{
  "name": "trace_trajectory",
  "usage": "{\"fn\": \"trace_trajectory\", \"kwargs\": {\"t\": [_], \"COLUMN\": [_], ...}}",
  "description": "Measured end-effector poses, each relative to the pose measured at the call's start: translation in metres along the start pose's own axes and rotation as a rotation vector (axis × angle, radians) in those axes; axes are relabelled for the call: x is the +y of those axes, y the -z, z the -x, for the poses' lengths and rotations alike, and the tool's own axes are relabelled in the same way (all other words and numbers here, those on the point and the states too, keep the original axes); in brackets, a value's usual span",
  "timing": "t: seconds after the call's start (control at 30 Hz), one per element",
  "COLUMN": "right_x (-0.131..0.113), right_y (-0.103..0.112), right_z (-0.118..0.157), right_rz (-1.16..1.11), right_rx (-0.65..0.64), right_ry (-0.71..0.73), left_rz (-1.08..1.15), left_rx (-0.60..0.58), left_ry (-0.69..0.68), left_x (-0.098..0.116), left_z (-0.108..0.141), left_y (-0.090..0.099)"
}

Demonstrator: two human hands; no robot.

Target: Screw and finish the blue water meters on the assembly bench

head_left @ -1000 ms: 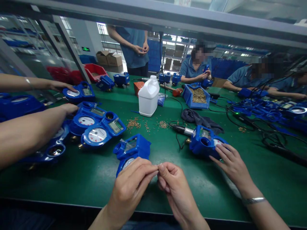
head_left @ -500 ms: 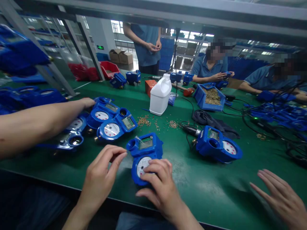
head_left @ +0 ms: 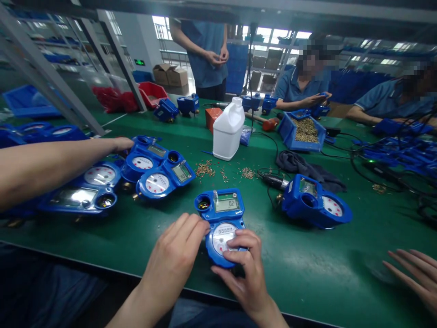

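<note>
In the head view, the meter (head_left: pixel 224 219) lies between the person's two hands, on the bench (head_left: pixel 300 273), with its screen (head_left: pixel 226 203) on the far side of the grip and its dial (head_left: pixel 220 237) under the right hand's (head_left: pixel 235 259) fingers. The likeliest trouble is the meter swivelling or rocking: it is steadied from one side only, so a firm push by the left hand (head_left: pixel 205 225) at the opposite edge could turn it. Fingertips on the dial might also smudge its cover. If the left pinch has something small in it, a slip could send it onto the bench, where it would be hard to tell from the loose pieces (head_left: pixel 205 169) ahead of the grip. A knock is possible too: a co-worker's forearm (head_left: pixel 64 161) reaches in left of the grip, and a co-worker's hand (head_left: pixel 418 271) is spread well to the right of it.

The left hand comes in from the near left, its back upward, fingers bunched and tips drawn together at the meter's left edge; whether they hold anything cannot be told. The right hand is curled around the dial end, fingers bent over the top and thumb at the near edge, a moderately narrow grip holding the meter.
</note>
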State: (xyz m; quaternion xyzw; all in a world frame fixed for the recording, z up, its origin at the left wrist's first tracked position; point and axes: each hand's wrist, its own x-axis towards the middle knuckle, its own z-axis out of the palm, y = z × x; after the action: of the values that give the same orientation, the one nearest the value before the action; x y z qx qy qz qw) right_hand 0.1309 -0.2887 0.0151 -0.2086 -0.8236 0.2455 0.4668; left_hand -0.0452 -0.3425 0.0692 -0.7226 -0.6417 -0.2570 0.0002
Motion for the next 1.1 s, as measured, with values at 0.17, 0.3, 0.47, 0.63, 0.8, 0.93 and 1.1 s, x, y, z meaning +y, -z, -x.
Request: {"fn": "trace_trajectory", "kwargs": {"t": [0.17, 0.3, 0.47, 0.63, 0.8, 0.93, 1.1], "right_x": [0.002, 0.003, 0.005, 0.007, 0.006, 0.005, 0.006], "right_y": [0.000, -0.002, -0.006, -0.006, -0.005, -0.007, -0.008], "right_z": [0.002, 0.003, 0.003, 0.003, 0.004, 0.003, 0.001], "right_rz": [-0.014, -0.009, -0.015, -0.021, -0.018, -0.004, 0.049], "right_rx": [0.030, 0.049, 0.114, 0.121, 0.129, 0.118, 0.164], "right_ry": [-0.002, 0.010, 0.019, 0.018, 0.007, 0.038, 0.089], "left_rz": [-0.148, -0.169, 0.018, 0.628, 1.282, 1.507, 1.751], "left_rx": [0.027, 0.033, -0.029, 0.002, -0.115, 0.020, 0.137], "left_ry": [-0.178, -0.335, -0.260, 0.493, 0.855, 0.885, 0.828], "left_x": [0.004, -0.003, -0.024, -0.025, 0.001, 0.013, 0.016], "left_z": [-0.003, 0.000, 0.021, 0.021, -0.004, -0.014, -0.015], "left_y": [0.006, 0.007, -0.001, -0.015, -0.020, -0.024, -0.036]}}
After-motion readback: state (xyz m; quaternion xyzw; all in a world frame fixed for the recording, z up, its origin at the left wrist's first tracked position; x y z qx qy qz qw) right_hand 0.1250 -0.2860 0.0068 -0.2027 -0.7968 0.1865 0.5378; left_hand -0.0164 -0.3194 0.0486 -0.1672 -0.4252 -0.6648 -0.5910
